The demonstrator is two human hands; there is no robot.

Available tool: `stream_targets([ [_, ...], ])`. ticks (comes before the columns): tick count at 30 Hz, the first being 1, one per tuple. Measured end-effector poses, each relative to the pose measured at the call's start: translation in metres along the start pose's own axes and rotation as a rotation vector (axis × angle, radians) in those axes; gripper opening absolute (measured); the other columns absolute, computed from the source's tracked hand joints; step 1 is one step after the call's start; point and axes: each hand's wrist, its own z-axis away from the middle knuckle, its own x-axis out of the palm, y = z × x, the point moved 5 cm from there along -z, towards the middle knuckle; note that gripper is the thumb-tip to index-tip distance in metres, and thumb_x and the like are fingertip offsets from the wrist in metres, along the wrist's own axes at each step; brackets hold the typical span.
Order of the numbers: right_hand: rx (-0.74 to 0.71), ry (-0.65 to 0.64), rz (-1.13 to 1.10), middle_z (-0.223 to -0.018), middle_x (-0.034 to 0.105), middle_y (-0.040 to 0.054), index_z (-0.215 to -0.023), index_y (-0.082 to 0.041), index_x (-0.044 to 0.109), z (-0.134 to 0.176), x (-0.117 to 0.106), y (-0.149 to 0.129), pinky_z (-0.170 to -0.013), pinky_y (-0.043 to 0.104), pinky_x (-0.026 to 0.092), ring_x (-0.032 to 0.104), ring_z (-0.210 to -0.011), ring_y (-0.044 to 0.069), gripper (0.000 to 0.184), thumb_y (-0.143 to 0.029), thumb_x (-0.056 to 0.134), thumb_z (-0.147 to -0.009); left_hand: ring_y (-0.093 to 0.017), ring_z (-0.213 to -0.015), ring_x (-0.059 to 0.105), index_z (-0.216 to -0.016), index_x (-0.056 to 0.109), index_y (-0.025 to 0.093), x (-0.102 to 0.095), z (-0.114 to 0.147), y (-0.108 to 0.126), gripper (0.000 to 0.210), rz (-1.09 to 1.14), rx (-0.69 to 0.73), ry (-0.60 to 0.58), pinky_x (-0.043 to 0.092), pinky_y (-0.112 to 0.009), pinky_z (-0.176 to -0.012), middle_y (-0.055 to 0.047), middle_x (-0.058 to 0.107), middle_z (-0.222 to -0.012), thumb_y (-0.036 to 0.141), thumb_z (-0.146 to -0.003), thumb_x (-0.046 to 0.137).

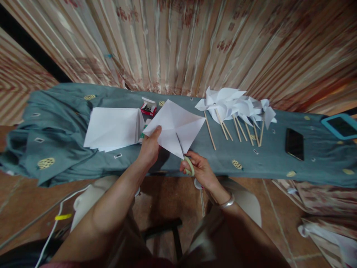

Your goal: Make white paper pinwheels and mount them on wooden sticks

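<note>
My left hand (151, 146) pinches the left corner of a creased white paper square (175, 121), thumb on top. In my right hand (201, 169) is a pair of scissors (189, 166) with pale green handles. Their blades lie on the paper, along a line running from its near corner toward the middle. A stack of white paper sheets (113, 126) lies left of my left hand. Just behind that hand stands a small open red box (148, 108) with dark contents; a green-and-white item beside it is partly hidden by the paper.
Several white paper pinwheels (227, 100) on wooden sticks (210, 132) lie at the back right. Farther right are a black phone (295, 144) and a blue-framed device (340, 126). A patterned teal cloth (267, 163) covers the narrow table; a pleated curtain (178, 48) hangs behind.
</note>
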Motion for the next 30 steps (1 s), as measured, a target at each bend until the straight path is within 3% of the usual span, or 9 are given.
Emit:
stream_targets([
  [8, -0.016, -0.015, 0.017, -0.061, 0.066, -0.0040, -0.099, -0.020, 0.061, -0.0010, -0.0003, 0.0005, -0.054, 0.021, 0.047, 0.058, -0.053, 0.009, 0.055, -0.056, 0.081, -0.062, -0.018, -0.090, 0.067, -0.112, 0.063, 0.015, 0.0031, 0.0025, 0.0005, 0.030, 0.015, 0.001, -0.016, 0.054, -0.027, -0.079, -0.007, 0.071, -0.107, 0.020, -0.082, 0.062],
  [20, -0.053, -0.024, 0.031, -0.060, 0.063, -0.0042, -0.091, -0.021, 0.064, -0.0006, 0.0005, -0.0035, -0.052, 0.022, 0.045, 0.056, -0.053, 0.010, 0.043, -0.050, 0.081, -0.065, -0.021, -0.094, 0.067, -0.101, 0.065, 0.014, 0.0022, 0.0032, -0.0024, 0.027, 0.007, 0.006, -0.001, 0.053, -0.031, -0.085, -0.007, 0.072, -0.100, 0.025, -0.075, 0.070],
  [30, -0.043, -0.008, 0.041, -0.064, 0.066, -0.0026, -0.093, -0.020, 0.064, -0.0008, 0.0002, -0.0029, -0.052, 0.022, 0.044, 0.056, -0.054, 0.009, 0.044, -0.051, 0.080, -0.065, -0.022, -0.095, 0.068, -0.100, 0.065, 0.015, 0.0021, 0.0041, -0.0025, 0.027, 0.003, 0.007, 0.013, 0.053, -0.032, -0.088, -0.007, 0.073, -0.100, 0.023, -0.075, 0.070],
])
